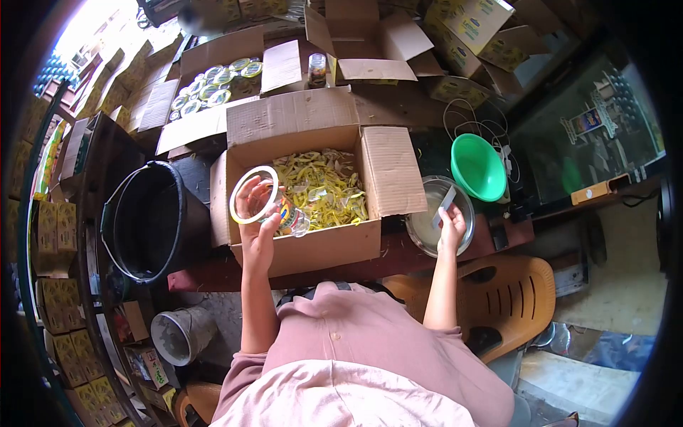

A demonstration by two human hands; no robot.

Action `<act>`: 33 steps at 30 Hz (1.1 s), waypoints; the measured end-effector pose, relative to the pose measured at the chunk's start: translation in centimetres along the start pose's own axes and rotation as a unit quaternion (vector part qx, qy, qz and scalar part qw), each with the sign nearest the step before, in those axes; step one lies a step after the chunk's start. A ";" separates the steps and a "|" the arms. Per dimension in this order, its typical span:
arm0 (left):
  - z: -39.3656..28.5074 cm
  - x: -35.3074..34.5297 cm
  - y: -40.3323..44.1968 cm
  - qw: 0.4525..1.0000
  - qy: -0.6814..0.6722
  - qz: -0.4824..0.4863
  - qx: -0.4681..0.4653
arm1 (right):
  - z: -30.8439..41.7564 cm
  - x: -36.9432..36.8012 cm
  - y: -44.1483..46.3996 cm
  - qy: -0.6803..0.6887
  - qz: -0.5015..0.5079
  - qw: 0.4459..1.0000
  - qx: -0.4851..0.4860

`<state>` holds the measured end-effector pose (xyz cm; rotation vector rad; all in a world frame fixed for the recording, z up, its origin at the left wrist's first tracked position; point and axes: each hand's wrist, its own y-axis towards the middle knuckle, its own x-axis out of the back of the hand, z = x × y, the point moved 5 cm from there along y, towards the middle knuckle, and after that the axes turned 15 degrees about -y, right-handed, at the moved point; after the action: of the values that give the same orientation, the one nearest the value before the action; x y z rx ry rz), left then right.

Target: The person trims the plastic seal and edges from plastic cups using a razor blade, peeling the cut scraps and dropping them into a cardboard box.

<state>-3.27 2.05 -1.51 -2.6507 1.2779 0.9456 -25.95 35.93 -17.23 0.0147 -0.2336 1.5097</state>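
My left hand [260, 217] is wrapped round a clear glass jar [293, 219] with a coloured label, tilted over the front left of an open cardboard box [309, 252]. A pale ring [234, 206] stands upright around the fingers of that hand. Yellow-green strips [324, 185] fill the box. On the right, my right hand [452, 226] pinches a small whitish flat piece [446, 199] above a round metal bowl [425, 238] with whitish contents. A green plastic bowl [480, 167] tilts beside the metal one.
A black bucket [146, 224] stands left of the box. Behind are a carton of lidded jars [213, 84], a single filled jar [317, 70] and an open empty carton [370, 43]. An orange chair [523, 299] is at the lower right, a grey bucket [183, 334] at the lower left.
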 end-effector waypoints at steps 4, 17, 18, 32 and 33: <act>0.7 -0.8 -0.3 1.000 0.003 0.006 0.017 | -7.3 0.6 2.4 -0.084 0.035 0.994 -0.056; 2.9 -1.5 -1.3 0.948 -0.277 0.034 0.153 | -6.1 -4.2 2.6 -0.256 -0.019 0.963 0.080; 2.8 -1.4 -1.4 0.941 -0.299 0.028 0.154 | -6.2 -4.3 2.8 -0.247 -0.005 0.965 0.090; 2.6 1.0 0.0 0.960 -0.256 -0.043 0.107 | -2.8 -3.4 1.7 -0.301 -0.100 0.929 0.190; 2.2 1.4 0.2 0.965 -0.235 -0.055 0.098 | -3.4 -2.3 1.6 -0.254 -0.079 0.960 0.090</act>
<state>-3.87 1.60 -4.06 -2.1434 1.0387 1.2566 -27.15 34.31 -21.13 0.5597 -0.4917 1.3410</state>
